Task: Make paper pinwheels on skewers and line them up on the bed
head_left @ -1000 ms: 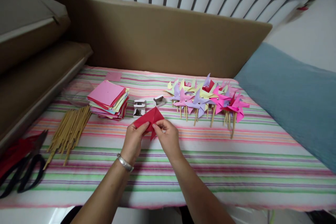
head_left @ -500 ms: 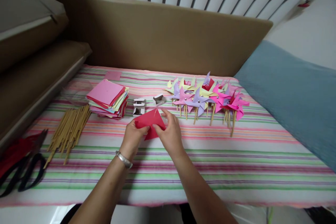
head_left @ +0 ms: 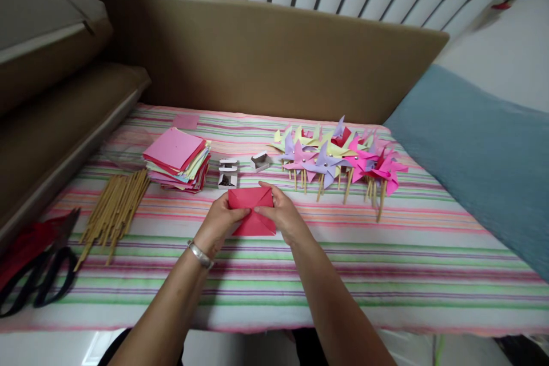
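A red paper square (head_left: 251, 210), partly folded, is held just above the striped cloth (head_left: 386, 263) in front of me. My left hand (head_left: 221, 222), with a silver bracelet at the wrist, pinches its left side. My right hand (head_left: 283, 214) grips its right side, fingers along the top edge. Both thumbs meet near the paper's middle fold.
A stack of coloured paper squares (head_left: 176, 159) lies at the left, with a bundle of wooden sticks (head_left: 112, 211) beside it and black scissors (head_left: 38, 274) at the far left. Two small white boxes (head_left: 228, 174) sit behind the hands. Several finished paper pinwheels (head_left: 338, 160) lie at the right.
The red paper was tilted with a corner pointing up; now it is turned flatter and lower toward the cloth. Both hands have dropped slightly with it.
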Motion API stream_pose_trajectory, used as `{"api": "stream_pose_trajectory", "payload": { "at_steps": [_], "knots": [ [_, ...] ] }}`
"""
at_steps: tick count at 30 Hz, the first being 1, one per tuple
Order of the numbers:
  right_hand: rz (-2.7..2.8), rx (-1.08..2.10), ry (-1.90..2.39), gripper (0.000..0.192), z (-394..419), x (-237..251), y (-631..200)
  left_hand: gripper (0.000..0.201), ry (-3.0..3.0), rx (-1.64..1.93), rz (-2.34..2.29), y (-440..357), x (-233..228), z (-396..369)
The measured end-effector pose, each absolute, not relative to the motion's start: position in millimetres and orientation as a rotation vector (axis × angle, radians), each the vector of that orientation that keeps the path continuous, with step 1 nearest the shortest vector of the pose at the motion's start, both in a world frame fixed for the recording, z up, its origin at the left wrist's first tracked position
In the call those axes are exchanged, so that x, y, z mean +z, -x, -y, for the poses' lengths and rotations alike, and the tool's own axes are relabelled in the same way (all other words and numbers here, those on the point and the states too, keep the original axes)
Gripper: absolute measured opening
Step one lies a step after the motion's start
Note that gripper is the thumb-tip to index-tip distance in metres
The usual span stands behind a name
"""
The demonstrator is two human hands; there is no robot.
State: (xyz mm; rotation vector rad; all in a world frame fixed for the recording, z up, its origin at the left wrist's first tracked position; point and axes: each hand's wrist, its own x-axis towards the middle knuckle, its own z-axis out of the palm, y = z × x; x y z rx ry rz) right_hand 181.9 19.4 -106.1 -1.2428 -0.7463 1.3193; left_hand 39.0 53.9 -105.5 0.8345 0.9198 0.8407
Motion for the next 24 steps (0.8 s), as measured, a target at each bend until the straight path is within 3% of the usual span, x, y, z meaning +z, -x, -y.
{"api": "stream_pose_trajectory", "payload": {
  "at_steps": [5,18,24],
  "knots": [
    [0.596,1.210,1.168,0.068,-22,-108,-176,0.027,-0.703,0.797,-0.810,-43,-111,-50],
    [0.659,1.013,1.180,0.066,-20,-117,-154,0.023,-0.659,0.963,-0.922,-41,-119,-56],
    [1.289,0.303,1.404,0.032,-6,-113,-158,0.025,-0.591,1.006,-0.985,-22,-107,-70]
  ]
}}
